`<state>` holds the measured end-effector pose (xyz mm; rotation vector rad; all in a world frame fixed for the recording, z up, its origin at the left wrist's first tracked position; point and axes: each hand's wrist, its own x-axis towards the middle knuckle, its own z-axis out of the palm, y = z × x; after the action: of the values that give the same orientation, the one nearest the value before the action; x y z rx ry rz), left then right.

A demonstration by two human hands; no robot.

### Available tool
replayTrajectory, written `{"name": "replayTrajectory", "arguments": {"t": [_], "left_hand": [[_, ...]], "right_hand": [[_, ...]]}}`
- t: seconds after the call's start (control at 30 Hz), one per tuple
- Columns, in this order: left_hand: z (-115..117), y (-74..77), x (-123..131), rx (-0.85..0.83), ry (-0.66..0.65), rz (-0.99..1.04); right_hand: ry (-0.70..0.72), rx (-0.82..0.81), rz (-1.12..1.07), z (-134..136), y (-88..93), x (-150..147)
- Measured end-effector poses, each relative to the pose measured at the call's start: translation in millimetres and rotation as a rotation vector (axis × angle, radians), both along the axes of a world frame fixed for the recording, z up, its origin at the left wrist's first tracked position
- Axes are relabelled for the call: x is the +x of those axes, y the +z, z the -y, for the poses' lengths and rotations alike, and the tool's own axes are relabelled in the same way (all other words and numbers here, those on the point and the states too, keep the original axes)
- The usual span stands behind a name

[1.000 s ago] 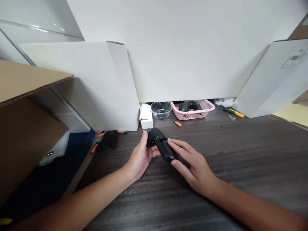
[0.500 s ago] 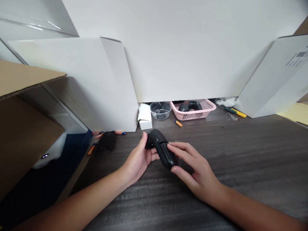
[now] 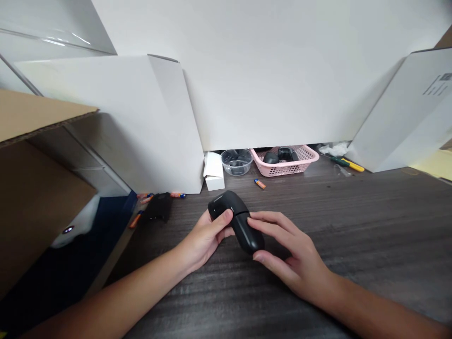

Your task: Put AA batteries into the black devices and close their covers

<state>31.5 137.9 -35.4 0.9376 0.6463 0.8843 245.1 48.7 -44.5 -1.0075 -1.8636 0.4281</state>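
A curved black device (image 3: 243, 226) with a seam across its body is held above the dark wood-grain table. My left hand (image 3: 208, 238) grips its upper left part, with the thumb lying on top near the seam and the other fingers partly hidden beneath. On the right side, my right hand (image 3: 289, 249) holds the lower rounded end between thumb and fingers. Beyond the device, an orange and blue battery (image 3: 260, 184) lies on the table (image 3: 339, 216).
At the back stand a small white box (image 3: 213, 175), a clear round bowl (image 3: 236, 163) and a pink basket (image 3: 286, 168) with black parts. A yellow-handled tool (image 3: 353, 165) lies right. Left are a black piece (image 3: 158, 207), several batteries and a cardboard box (image 3: 42, 113).
The black device has turned in my hands and moved slightly down and right. My left thumb has shifted from its far edge onto its top. The loose battery has rolled slightly.
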Motion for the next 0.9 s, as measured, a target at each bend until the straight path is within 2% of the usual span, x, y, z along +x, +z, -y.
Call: {"name": "replayTrajectory", "arguments": {"t": [0.17,0.3,0.43,0.6,0.73,0.8,0.9], "left_hand": [[3,-2.6,-6,0.062,-0.077,-0.114],[4,-0.2,-8,0.202,-0.257,-0.161],[4,1.6,-6,0.224,-0.312,-0.149],[5,2.3,-4,0.265,-0.342,-0.207],[10,6.8,-5,0.378,-0.410,-0.356],[12,10.0,-5,0.436,-0.414,-0.446],[14,13.6,-4,0.464,-0.414,-0.520]], "right_hand": [[0.067,-0.070,-0.019,-7,-4.2,7],[0.159,0.004,0.135,-13,-0.8,10],[0.153,0.038,0.134,-12,1.1,7],[0.196,-0.083,-0.067,-3,-1.5,4],[0.241,-0.307,-0.249,16,-2.5,18],[0.194,-0.389,-0.267,29,-5.3,36],[-0.028,-0.423,-0.120,47,-15.1,83]]}}
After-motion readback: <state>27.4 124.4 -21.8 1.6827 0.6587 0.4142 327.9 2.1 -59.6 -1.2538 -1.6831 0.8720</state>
